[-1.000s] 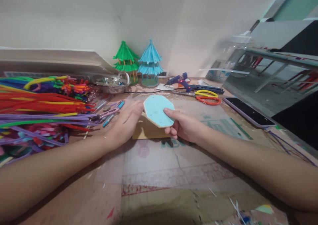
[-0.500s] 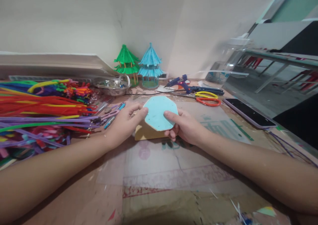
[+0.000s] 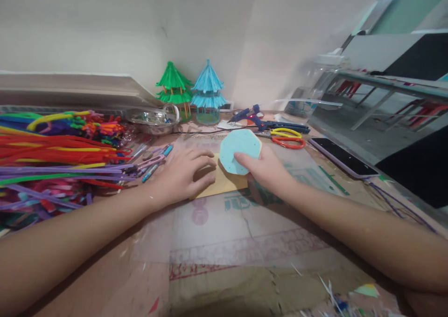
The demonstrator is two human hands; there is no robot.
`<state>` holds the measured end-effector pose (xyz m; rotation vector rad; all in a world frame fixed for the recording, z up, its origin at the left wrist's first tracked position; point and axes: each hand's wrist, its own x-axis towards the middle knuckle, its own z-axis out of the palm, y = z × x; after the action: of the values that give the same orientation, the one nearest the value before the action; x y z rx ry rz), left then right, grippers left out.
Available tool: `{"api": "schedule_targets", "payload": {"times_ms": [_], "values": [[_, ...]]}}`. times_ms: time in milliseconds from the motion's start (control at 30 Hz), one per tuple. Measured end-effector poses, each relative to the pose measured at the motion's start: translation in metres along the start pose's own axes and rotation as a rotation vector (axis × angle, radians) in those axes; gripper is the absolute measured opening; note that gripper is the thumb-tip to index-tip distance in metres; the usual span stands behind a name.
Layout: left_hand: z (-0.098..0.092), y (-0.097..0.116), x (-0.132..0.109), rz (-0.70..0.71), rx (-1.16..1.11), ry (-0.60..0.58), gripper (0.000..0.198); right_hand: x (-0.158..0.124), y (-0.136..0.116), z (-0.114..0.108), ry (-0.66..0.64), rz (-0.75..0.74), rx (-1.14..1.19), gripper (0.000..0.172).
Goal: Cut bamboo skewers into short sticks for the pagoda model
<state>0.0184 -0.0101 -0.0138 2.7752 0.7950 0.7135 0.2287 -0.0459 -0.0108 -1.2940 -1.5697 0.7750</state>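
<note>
A light blue octagonal piece of card [image 3: 235, 145] with small dark dots near its corners is tilted up over the table. My right hand [image 3: 268, 168] grips it at the lower right edge, thumb on its face and the other fingers behind. My left hand [image 3: 194, 170] is off the blue piece, fingers apart and curved over the left part of a yellow sheet [image 3: 224, 179]. Whether the left fingers touch that sheet, I cannot tell. The sheet lies flat on translucent plastic [image 3: 217, 233], partly hidden by the blue piece.
Bundles of colourful pipe cleaners [image 3: 56, 149] fill the left. Behind are a metal bowl [image 3: 154, 121], a green pagoda model [image 3: 174, 84], a blue pagoda model [image 3: 207, 88], a glue gun [image 3: 250, 115] and scissors [image 3: 287, 138]. A phone [image 3: 343, 156] rests at right; scraps [image 3: 332, 296] lie in front.
My left hand has let go of the blue octagon and lowered over the yellow sheet, its fingers spread. The right hand has drawn the octagon rightward and slightly up, uncovering more yellow.
</note>
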Motion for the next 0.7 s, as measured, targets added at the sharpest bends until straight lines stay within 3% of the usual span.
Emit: {"api": "schedule_targets", "payload": {"times_ms": [100,200,367,567,700], "values": [[0.003,-0.002,0.000,0.038,0.051,-0.112,0.026,0.012,0.007,-0.004,-0.017,-0.046,-0.284,0.006],[0.004,-0.002,0.001,0.034,0.060,-0.167,0.028,0.015,0.002,-0.004,-0.051,-0.100,-0.493,0.014],[0.004,-0.001,0.003,0.041,0.079,-0.187,0.027,0.004,-0.021,-0.005,-0.273,-0.139,-0.735,0.020],[0.005,-0.003,0.003,0.046,0.118,-0.182,0.026,0.013,-0.017,-0.004,-0.143,-0.180,-0.766,0.032],[0.006,-0.004,0.002,0.056,0.098,-0.194,0.025,0.015,-0.018,-0.007,-0.283,-0.157,-0.795,0.025]]}}
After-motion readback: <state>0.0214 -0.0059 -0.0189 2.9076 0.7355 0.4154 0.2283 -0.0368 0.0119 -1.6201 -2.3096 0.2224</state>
